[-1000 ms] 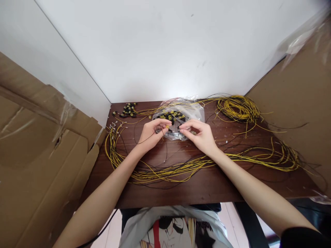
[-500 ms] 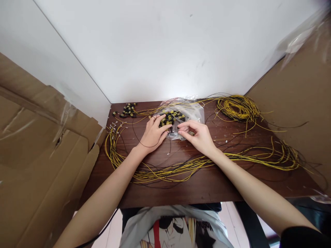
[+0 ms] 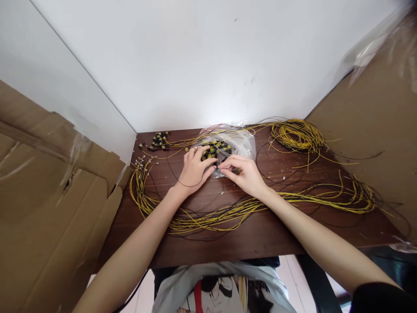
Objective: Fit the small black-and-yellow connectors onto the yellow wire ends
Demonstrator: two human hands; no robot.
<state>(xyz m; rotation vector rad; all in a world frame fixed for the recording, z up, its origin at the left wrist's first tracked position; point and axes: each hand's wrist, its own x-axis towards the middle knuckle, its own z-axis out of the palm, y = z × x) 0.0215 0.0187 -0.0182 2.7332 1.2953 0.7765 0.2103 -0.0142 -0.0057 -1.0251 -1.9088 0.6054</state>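
My left hand (image 3: 195, 168) pinches a thin black wire (image 3: 220, 181) between thumb and forefinger. Its short end, tipped with a small metal terminal, hangs below the fingertips, and another part of the wire loops over the wrist. Close against those fingertips, my right hand (image 3: 243, 173) is closed in a pinch; whatever lies between its fingers is too small to make out. Just behind both hands, a pile of small black-and-yellow parts (image 3: 215, 148) rests on a clear plastic bag (image 3: 243, 145).
A bundle of yellow and black wires (image 3: 208, 221) curves across the brown table (image 3: 234, 248) in front of my hands. A wire coil (image 3: 296, 134) lies back right. More small black-and-yellow parts (image 3: 159, 140) sit back left. Cardboard (image 3: 48, 208) and a white wall (image 3: 208, 65) enclose the table.
My right hand has moved left, bringing its fingertips up to those of my left hand. The wire's hanging end has swung to the right.
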